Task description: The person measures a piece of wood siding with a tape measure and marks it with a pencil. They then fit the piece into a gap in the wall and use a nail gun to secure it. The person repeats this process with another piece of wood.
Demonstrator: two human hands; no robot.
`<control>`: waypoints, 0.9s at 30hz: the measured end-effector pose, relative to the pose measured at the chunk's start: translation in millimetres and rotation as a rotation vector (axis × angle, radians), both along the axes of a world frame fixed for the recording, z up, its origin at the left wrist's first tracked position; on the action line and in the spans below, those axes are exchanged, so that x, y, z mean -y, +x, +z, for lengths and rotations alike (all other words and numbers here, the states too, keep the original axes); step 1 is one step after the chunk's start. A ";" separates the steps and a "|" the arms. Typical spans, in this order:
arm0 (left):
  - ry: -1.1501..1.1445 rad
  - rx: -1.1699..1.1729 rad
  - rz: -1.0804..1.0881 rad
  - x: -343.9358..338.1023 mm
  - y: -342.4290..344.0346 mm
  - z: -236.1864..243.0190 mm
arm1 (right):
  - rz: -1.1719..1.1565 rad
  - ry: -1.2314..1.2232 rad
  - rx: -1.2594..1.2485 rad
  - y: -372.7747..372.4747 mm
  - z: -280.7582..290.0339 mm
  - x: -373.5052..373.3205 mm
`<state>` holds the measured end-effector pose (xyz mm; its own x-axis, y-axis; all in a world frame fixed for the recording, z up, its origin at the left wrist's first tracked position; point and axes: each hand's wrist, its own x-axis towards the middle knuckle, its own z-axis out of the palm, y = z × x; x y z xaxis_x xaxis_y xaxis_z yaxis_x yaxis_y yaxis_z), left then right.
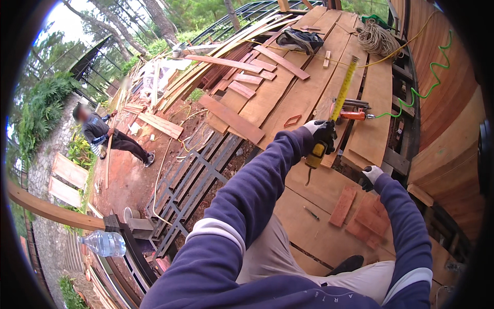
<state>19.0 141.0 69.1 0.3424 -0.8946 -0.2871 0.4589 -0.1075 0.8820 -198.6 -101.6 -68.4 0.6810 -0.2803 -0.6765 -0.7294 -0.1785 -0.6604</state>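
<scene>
My left hand point(323, 133), in a black and white glove, is closed around a yellow and black tape measure point(316, 153). Its yellow blade point(343, 90) sticks out away from me over the boards, and a strap dangles below the case. My right hand point(371, 176), also gloved, is low beside the near end of a wooden plank point(357, 158); its fingers are mostly hidden, so I cannot tell whether it grips the plank. Beyond the blade lies an orange air tool point(352, 114) with a green coiled hose point(411, 98). Short reddish boards point(368, 219) and a pencil point(311, 212) lie nearer me.
Gaps run between deck planks point(303, 98) at right. Loose boards point(234, 118), a dark bag point(299, 40) and coiled rope point(378, 38) lie farther off. A metal frame point(190, 180) borders the deck's left. A person point(103, 129) stands below with a long strip; a water bottle point(104, 243) is at left.
</scene>
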 end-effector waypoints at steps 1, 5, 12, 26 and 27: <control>0.054 0.070 -0.084 -3.4 1.3 -2.0 | 0.077 -0.150 0.017 -3.4 0.5 7.1; 0.488 0.473 -0.383 1.7 6.9 -31.2 | 0.168 -0.568 0.045 -43.3 8.7 50.4; 0.761 0.540 -0.607 -9.0 -21.8 -64.3 | 0.011 -0.194 0.204 -53.8 91.0 35.5; 0.851 0.810 -1.237 21.8 -140.4 -96.1 | -0.715 0.368 0.445 -251.1 -38.5 -100.4; 0.875 0.774 -1.260 17.3 -146.5 -103.3 | -0.815 0.417 0.469 -260.8 -51.6 -117.4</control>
